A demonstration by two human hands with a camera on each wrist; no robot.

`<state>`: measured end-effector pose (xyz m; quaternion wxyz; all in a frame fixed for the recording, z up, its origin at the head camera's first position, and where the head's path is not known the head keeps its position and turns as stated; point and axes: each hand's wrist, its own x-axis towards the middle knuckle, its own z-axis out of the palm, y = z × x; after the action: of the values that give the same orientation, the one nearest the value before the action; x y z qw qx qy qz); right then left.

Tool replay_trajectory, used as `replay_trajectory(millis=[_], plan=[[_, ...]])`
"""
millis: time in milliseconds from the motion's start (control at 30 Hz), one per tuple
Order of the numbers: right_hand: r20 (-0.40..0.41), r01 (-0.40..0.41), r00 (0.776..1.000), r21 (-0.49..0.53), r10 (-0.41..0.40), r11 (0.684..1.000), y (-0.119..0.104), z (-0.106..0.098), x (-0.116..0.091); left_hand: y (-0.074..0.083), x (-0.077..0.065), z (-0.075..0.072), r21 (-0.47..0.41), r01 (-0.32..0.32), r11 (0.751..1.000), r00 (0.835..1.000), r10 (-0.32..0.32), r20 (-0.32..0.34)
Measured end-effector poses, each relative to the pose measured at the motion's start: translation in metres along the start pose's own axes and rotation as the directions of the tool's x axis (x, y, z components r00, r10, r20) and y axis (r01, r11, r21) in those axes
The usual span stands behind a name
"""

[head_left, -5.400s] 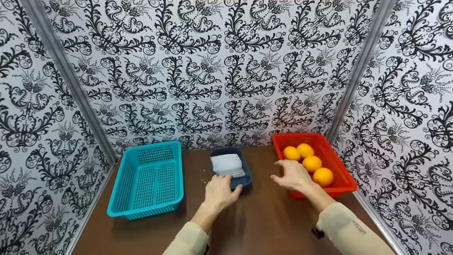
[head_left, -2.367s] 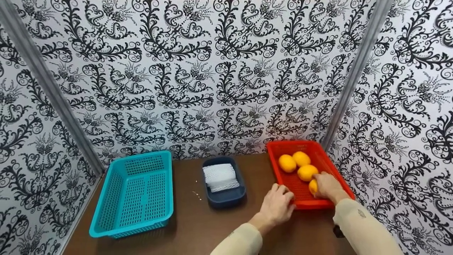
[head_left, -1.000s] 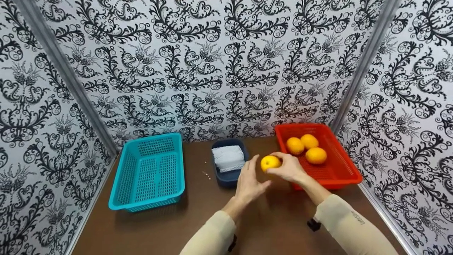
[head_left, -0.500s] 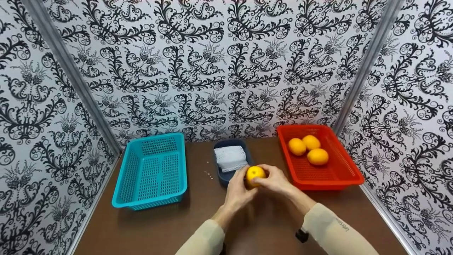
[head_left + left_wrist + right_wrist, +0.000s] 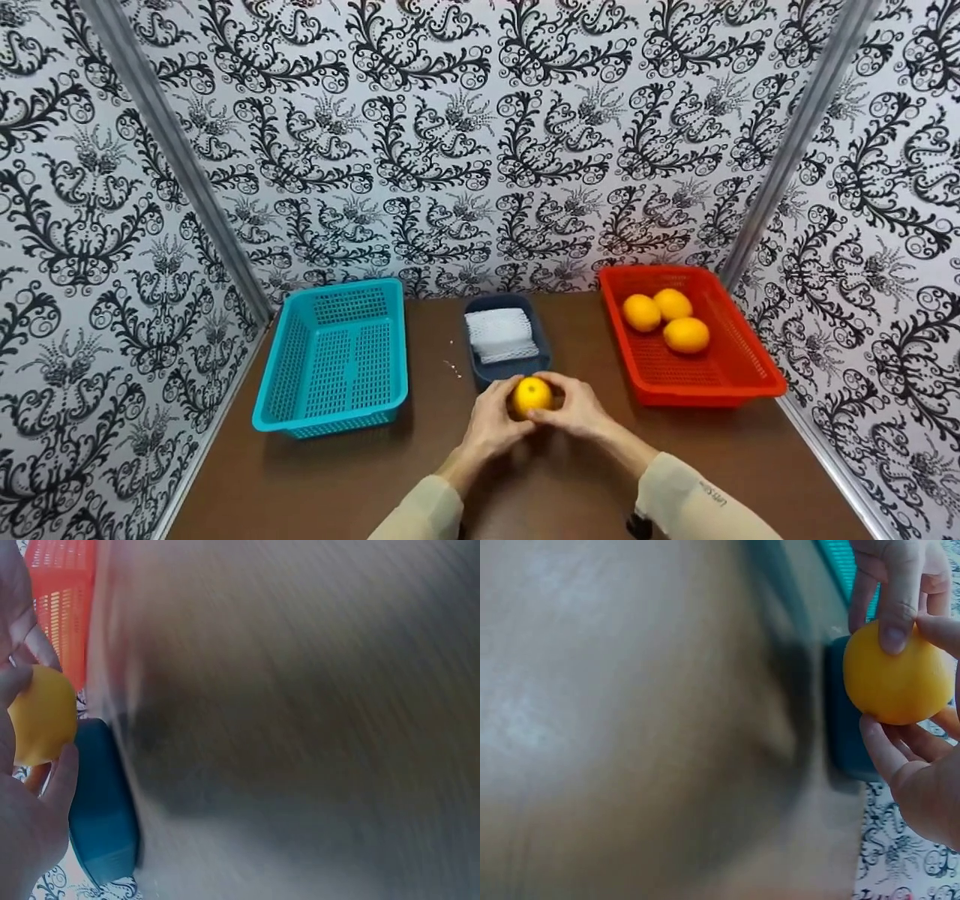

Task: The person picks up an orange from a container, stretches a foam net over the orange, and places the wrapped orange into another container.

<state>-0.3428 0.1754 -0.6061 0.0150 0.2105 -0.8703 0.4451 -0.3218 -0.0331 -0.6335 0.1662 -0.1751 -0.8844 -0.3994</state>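
Between both hands [image 5: 536, 420], curled fingers hold orange [image 5: 532, 394].

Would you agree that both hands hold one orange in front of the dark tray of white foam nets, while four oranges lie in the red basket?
Not quite: the head view shows three oranges in the red basket, not four. The rest holds: the left hand and right hand hold one orange in front of the dark tray of white foam nets.

Empty teal basket [image 5: 331, 360] at left of brown table [image 5: 315, 480], black-and-white floral walls [image 5: 450, 135] all around
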Motion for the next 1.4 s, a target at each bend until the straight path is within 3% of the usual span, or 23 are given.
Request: replay_trajectory(millis=[133, 300, 500, 633, 733, 867, 1067, 1267, 1400], plan=[[0.012, -0.011, 1.0, 0.014, 0.011, 1.0, 0.008, 0.01, -0.006, -0.003, -0.007, 0.002, -0.006, 0.033, 0.999, 0.998, -0.032, 0.046], [0.022, -0.008, 1.0, 0.052, 0.006, 0.999, 0.012, 0.018, -0.013, -0.008, -0.015, 0.006, -0.012, 0.038, 0.999, 0.998, -0.038, 0.059], [0.002, -0.016, 1.0, 0.025, 0.016, 1.0, 0.013, 0.023, -0.016, -0.01, -0.019, 0.006, -0.009, 0.041, 0.999, 0.997, -0.04, 0.072], [0.003, -0.03, 1.0, 0.024, 0.03, 0.999, 0.012, 0.026, -0.015, -0.005, -0.018, -0.003, 0.002, 0.058, 0.998, 0.99, -0.057, 0.131], [0.006, -0.033, 0.999, 0.013, 0.033, 0.999, 0.011, 0.028, -0.013, 0.0, -0.013, -0.016, 0.043, 0.072, 0.997, 0.976, -0.079, 0.204], [0.007, -0.03, 1.0, -0.011, 0.03, 1.0, 0.009, 0.029, -0.009, 0.005, 0.003, -0.038, 0.103, 0.041, 0.994, 0.964, -0.066, 0.256], [-0.003, -0.035, 0.999, -0.031, 0.035, 0.999, 0.006, 0.025, -0.005, 0.013, 0.039, -0.064, 0.162, 0.006, 0.987, 0.975, -0.042, 0.218], [-0.004, -0.024, 1.0, -0.06, 0.024, 0.998, 0.008, 0.022, -0.005, 0.018, 0.076, -0.068, 0.326, -0.007, 0.945, 0.993, -0.032, 0.116], [0.013, -0.023, 1.0, -0.061, 0.024, 0.998, 0.007, 0.021, -0.004, 0.016, 0.102, -0.065, 0.427, 0.043, 0.903, 0.994, -0.08, 0.071]])
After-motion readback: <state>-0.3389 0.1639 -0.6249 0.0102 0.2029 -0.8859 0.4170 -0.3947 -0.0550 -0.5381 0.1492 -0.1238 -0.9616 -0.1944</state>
